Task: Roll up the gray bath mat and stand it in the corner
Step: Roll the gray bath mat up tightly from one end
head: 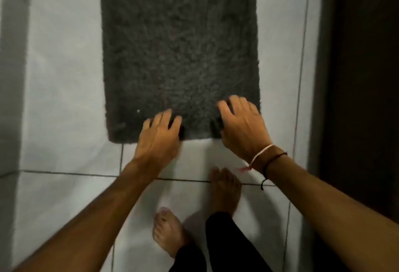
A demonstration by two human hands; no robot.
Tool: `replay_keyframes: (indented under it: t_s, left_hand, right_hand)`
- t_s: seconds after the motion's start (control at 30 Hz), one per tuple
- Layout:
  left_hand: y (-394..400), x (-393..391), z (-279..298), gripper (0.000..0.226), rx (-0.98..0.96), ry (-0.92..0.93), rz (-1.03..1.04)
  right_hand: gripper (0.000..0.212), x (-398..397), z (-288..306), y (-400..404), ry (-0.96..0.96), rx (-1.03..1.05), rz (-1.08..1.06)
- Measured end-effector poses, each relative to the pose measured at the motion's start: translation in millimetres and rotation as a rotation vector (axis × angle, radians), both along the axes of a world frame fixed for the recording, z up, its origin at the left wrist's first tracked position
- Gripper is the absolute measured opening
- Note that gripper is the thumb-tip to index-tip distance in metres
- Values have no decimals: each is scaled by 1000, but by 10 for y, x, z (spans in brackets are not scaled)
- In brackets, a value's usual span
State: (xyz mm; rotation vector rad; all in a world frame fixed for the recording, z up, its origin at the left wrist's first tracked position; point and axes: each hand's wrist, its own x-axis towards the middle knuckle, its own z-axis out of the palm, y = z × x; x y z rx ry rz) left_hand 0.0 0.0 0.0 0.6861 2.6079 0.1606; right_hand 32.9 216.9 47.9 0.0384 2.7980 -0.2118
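The gray bath mat [179,51] is a shaggy dark rectangle lying flat on the white tiled floor, running from the top of the view down to its near edge. My left hand [159,135] rests on the near edge, left of the middle, fingers spread and curled onto the pile. My right hand [241,125] lies on the near right corner, fingers bent over the pile, thumb tucked at the edge. Whether either hand pinches the mat is hidden under the palms. The mat shows no roll.
White floor tiles [64,99] surround the mat. A white wall or ledge [13,77] rises on the left. A dark door or panel [362,77] stands on the right. My bare feet [224,191] are just behind the mat's near edge.
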Motion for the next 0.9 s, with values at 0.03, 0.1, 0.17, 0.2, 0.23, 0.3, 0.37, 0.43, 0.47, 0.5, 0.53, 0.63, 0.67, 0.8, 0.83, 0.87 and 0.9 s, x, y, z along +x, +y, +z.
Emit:
replay_keyframes:
  t_s: [0.03,0.1,0.17,0.2,0.23,0.3,0.37,0.43,0.47,0.5,0.53,0.63,0.67,0.8,0.83,0.87,0.9]
  left_hand:
    - [-32,87,-337,57,28,-6,-30]
    - [-67,243,-902,60,1,-28,-75]
    - [-108,367,-1269,63,15,50,-114]
    - [-116,418,-1363,57,30,109,-122]
    - [-140,435,-1438,48,65,211,-139]
    - [-191,393,-1582,29,104,404,-185]
    - [-222,310,-1665,23,128,513,-227]
    - [-179,159,-1633,20,146,519,-246]
    - [-128,31,-1598,18,138,487,-235]
    - [-54,-126,-1580,16,124,463,-214]
    - [10,-251,-1540,16,98,445,-187]
    - [136,-632,-1530,18,97,498,-163]
    - [157,-762,-1552,18,95,516,-149]
    - [210,-1201,-1632,12,77,574,-90]
    - [229,-1300,-1647,9,105,579,-99]
    - [255,-1384,-1660,8,130,563,-102]
    - [282,-1444,-1663,8,151,535,-87]
  right_hand:
    - [44,76,-332,-72,6,20,7]
    - [43,210,-930,-168,-25,33,44]
    - [52,345,-1369,-197,-63,23,86]
    - [58,409,-1503,-193,-76,27,92]
    - [61,447,-1589,-169,-42,27,105]
    - [55,442,-1718,-119,64,22,110]
    - [40,392,-1779,-88,164,-4,119]
    - [23,365,-1798,-24,263,-34,136]
    - [19,323,-1802,11,307,-42,117]
    - [18,235,-1809,39,353,-39,94]
    - [17,150,-1810,38,380,-31,67]
    - [10,-296,-1874,26,426,56,13]
    - [10,-491,-1896,28,448,91,0]
    - [25,-990,-1877,42,562,79,-48]
    - [29,-1013,-1852,32,586,59,-26]
    - [36,-988,-1839,14,575,43,14]
    - [45,-917,-1841,1,536,31,62]
